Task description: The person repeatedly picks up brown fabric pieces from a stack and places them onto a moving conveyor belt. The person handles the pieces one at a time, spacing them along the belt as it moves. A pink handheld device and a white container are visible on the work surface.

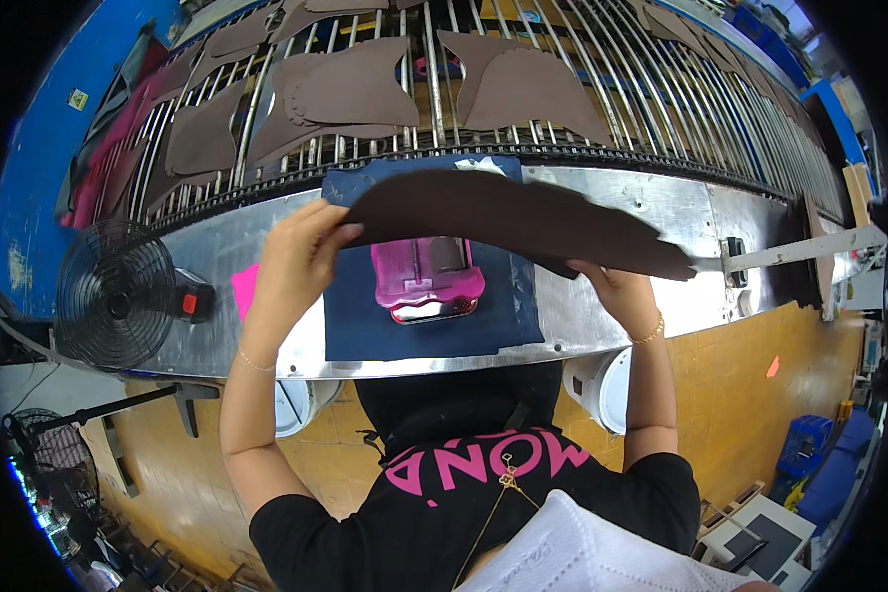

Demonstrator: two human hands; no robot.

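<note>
A dark brown, curved flat piece, leather-like (503,217), is held up in front of me above the metal bench. My left hand (308,245) pinches its left end between thumb and fingers. Under the right part of its lower edge, my right hand (620,294) grips it, with some fingers hidden behind the piece. Below it, a pink object with a shiny lower edge (424,271) rests on a dark blue sheet (355,331). The piece hides part of the blue sheet.
Beyond the metal bench (572,321), a rack of metal rods (429,69) carries several brown cut pieces (350,89). A black fan (116,296) stands at left. On the right, a pale bar (804,249) reaches over the bench. White buckets (614,387) sit below its near edge.
</note>
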